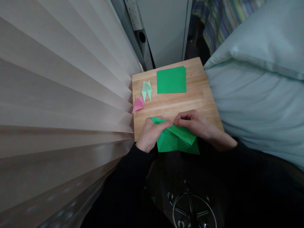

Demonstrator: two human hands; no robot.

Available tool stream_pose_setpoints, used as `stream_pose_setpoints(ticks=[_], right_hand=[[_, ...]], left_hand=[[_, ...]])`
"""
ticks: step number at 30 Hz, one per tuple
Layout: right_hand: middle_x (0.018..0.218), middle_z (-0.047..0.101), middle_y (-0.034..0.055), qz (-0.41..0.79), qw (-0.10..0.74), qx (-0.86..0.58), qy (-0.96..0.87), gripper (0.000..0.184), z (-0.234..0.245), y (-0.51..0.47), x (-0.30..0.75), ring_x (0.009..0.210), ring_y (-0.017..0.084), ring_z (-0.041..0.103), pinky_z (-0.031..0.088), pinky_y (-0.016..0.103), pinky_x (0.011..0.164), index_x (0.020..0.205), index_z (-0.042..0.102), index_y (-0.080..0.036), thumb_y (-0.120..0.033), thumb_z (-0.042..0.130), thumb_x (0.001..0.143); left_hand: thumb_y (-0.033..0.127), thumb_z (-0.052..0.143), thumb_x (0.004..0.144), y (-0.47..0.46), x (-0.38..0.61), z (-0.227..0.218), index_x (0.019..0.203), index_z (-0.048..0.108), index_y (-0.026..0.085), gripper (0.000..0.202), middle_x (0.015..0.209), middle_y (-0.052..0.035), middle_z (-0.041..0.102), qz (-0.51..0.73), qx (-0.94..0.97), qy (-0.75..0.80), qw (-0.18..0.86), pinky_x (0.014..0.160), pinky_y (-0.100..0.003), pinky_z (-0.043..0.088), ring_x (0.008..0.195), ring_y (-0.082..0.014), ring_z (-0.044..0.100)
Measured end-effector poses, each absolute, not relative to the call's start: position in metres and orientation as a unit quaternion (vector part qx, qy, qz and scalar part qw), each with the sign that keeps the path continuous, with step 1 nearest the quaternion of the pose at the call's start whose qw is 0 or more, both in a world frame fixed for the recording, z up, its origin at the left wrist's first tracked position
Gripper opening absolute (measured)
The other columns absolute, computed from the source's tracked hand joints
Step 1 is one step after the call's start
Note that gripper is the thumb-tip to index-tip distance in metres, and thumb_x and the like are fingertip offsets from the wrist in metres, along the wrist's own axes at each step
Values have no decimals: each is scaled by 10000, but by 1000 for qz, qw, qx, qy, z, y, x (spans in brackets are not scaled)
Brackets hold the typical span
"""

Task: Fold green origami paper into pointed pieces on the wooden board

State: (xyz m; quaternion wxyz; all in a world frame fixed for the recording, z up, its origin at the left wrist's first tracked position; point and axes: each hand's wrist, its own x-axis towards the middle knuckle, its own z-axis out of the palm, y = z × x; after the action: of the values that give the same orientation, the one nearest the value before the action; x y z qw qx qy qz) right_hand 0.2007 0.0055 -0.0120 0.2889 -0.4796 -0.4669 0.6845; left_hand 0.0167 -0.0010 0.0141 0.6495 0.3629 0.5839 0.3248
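Note:
A creased sheet of green paper [174, 141] is held between my two hands at the near edge of the small wooden table [199, 103]. My left hand [152, 131] pinches its upper left part, thumb on top. The fingertips of my right hand [193, 123] are closed on the paper's top edge, close to my left thumb. Part of the sheet is folded over and stands at an angle. A stack of green paper [171, 80] lies flat farther back. To its left sit pale green folded paper pieces [146, 90] and a pink folded paper piece [138, 104].
A pleated curtain [66, 95] borders the table on the left. On the right is a bed with a pale blue cover [249, 104]. A grey cabinet [163, 28] stands behind the table. Below my hands a round metal stool base [193, 210] shows.

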Motion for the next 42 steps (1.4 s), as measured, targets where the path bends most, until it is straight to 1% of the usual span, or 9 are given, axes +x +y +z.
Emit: stream_pose_setpoints(ticks=[8, 11, 14, 19, 23, 29, 32, 39, 42], right_hand=[[731, 663, 17, 671, 282, -478, -491, 210, -8, 6, 202, 668, 161, 564, 448, 308, 625, 779, 710, -202, -409, 681, 801], [1039, 740, 64, 642, 314, -439, -544, 325, 0, 5, 203, 933, 229, 673, 544, 379, 823, 1024, 713, -222, -413, 779, 771], [1192, 734, 75, 559, 317, -428, -636, 409, 4, 4, 205, 1084, 267, 670, 525, 440, 978, 1112, 708, -245, -319, 833, 729], [920, 775, 62, 466, 328, -495, -656, 135, -2, 8, 210, 858, 237, 691, 537, 390, 824, 943, 745, -218, -277, 635, 889], [832, 768, 49, 482, 352, -505, -624, 205, -4, 12, 215, 771, 212, 659, 512, 353, 734, 875, 766, -197, -364, 651, 902], [813, 762, 36, 492, 372, -553, -560, 197, -3, 20, 228, 796, 229, 651, 496, 361, 730, 802, 778, -232, -429, 780, 800], [775, 732, 31, 509, 381, -574, -516, 266, -7, 22, 231, 735, 213, 626, 477, 343, 653, 803, 759, -226, -473, 829, 737], [736, 710, 22, 555, 393, -602, -417, 397, -17, 22, 229, 630, 204, 630, 466, 328, 535, 1032, 692, -258, -431, 871, 722], [751, 722, 13, 585, 409, -592, -373, 432, -18, 23, 229, 617, 191, 642, 487, 325, 550, 1051, 646, -269, -403, 874, 710]], left_hand=[[243, 834, 638, 0, 17, 11, 641, 735, 170, 124, 655, 5, 677, 341, 351, 584, 648, 632, -257, 454, 634, -125, 597], [237, 808, 659, 3, 14, 4, 663, 732, 162, 107, 681, -3, 687, 364, 342, 594, 631, 648, -256, 468, 669, -134, 623], [257, 832, 669, 5, 12, 1, 681, 719, 153, 153, 702, -13, 699, 384, 326, 606, 616, 662, -261, 495, 686, -143, 646], [419, 905, 717, 2, 15, 5, 974, 769, 142, 402, 937, -103, 796, 384, 307, 562, 665, 826, -391, 611, 908, -263, 752], [362, 941, 675, 0, 16, 1, 1112, 771, 137, 519, 1111, -122, 807, 379, 344, 551, 659, 937, -445, 617, 1038, -287, 753], [372, 949, 660, 1, 8, -4, 993, 800, 142, 432, 1029, -108, 820, 338, 367, 535, 681, 937, -464, 614, 950, -271, 775], [362, 925, 705, 0, 8, 1, 1007, 802, 147, 391, 1068, -109, 815, 327, 408, 514, 680, 1006, -472, 586, 1036, -282, 761], [335, 784, 852, 1, 13, 12, 1230, 770, 238, 391, 1303, -81, 756, 323, 466, 466, 679, 1135, -468, 502, 1308, -299, 650], [240, 731, 835, 1, 11, 14, 1232, 782, 269, 401, 1344, -53, 740, 320, 473, 455, 684, 1176, -456, 460, 1361, -286, 614]])
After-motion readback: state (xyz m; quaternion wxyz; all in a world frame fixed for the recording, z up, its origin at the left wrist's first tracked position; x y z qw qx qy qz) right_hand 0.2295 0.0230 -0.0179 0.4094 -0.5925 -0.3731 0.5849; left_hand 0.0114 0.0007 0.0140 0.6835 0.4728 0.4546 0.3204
